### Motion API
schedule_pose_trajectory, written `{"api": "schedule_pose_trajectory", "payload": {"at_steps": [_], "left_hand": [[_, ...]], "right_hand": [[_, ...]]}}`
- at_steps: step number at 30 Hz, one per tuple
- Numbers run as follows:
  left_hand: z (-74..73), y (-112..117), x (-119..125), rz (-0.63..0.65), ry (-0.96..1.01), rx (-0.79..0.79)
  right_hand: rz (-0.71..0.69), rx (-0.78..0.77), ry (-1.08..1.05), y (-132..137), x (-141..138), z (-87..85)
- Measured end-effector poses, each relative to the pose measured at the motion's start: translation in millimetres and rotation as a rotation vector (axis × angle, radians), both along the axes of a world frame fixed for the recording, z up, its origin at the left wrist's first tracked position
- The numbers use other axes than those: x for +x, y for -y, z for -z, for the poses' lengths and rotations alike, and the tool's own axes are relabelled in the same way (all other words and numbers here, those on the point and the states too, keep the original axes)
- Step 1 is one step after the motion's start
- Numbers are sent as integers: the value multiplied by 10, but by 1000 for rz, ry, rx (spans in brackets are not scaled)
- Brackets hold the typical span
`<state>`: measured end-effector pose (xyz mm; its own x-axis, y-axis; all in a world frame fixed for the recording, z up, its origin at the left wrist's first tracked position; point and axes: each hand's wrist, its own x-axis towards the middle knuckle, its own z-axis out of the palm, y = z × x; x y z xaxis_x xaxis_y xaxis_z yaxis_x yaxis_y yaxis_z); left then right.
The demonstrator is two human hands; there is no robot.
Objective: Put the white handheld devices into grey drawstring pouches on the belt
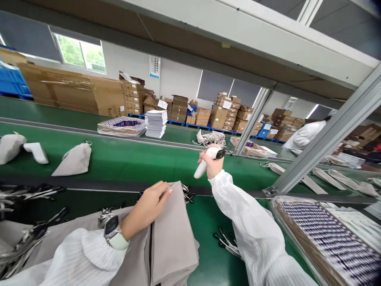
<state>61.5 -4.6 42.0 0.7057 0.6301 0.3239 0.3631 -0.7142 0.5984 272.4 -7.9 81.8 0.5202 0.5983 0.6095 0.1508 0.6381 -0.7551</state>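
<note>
My right hand (212, 163) clamps a gun-shaped device (200, 170) — left hand (149, 204), pinch unclear, on drawstring bags (173, 238) by the conveyor belt's near edge.

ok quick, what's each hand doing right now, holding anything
Left hand: resting on the stack of grey bags; whether it grips one cannot be told.
Right hand: closed, holding a white device with a black end.

Tilted white device (201, 169), stacked bags (172, 234)
</note>
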Motion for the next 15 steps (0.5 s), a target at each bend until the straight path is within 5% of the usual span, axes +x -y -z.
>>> {"api": "schedule_pose_trajectory", "payload": {"at_steps": [4,10,15], "left_hand": [[26,-31,5,-34,23,-7],[7,-52,-22,-163,-5,-60],[-40,-51,-50,-82,61,-146]], "right_hand": [[54,22,-92,0,1,219],[87,-77,38,71,53,489],[136,-163,122,105,64,573]]}}
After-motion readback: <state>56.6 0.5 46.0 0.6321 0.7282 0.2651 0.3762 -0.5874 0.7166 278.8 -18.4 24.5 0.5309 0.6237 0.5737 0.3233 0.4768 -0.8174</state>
